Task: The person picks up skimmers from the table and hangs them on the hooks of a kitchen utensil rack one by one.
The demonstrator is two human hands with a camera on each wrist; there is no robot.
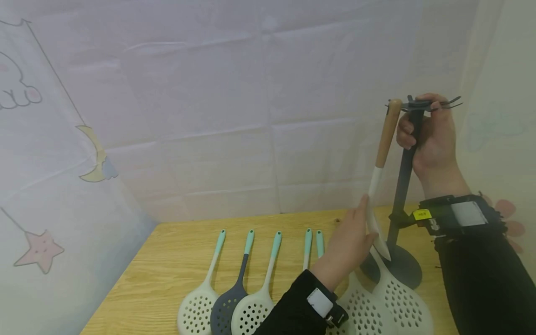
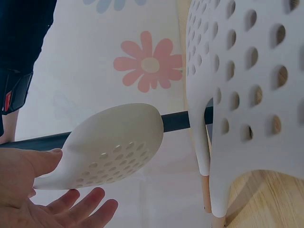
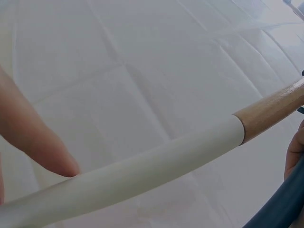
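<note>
**Wooden-handled skimmer at the rack, both hands on**

From the head view I see my right hand (image 1: 427, 135) up at the top of the dark utensil rack (image 1: 402, 195), fingers curled round its post just under the hook arms. The rack's round base sits on the wooden table (image 1: 167, 265), toward the right rear.

A white skimmer with a wooden handle (image 1: 383, 163) stands nearly upright just left of the post, its wooden end up at the hooks; whether it actually hangs on one I cannot tell. My left hand (image 1: 349, 242) holds its lower white part, thumb up along the shaft, fingers closed loosely about it. The left wrist view shows the perforated white head (image 2: 114, 147) against the thumb and fingertips, the dark post crossing behind it.

The right wrist view shows the shaft where white meets wood, one finger (image 3: 38, 142) beside it.

Lying on the table: a row of skimmers with teal handles (image 1: 251, 279), one head dark grey, the others pale. Two more pale heads (image 1: 389, 298) lie by the rack base.
</note>
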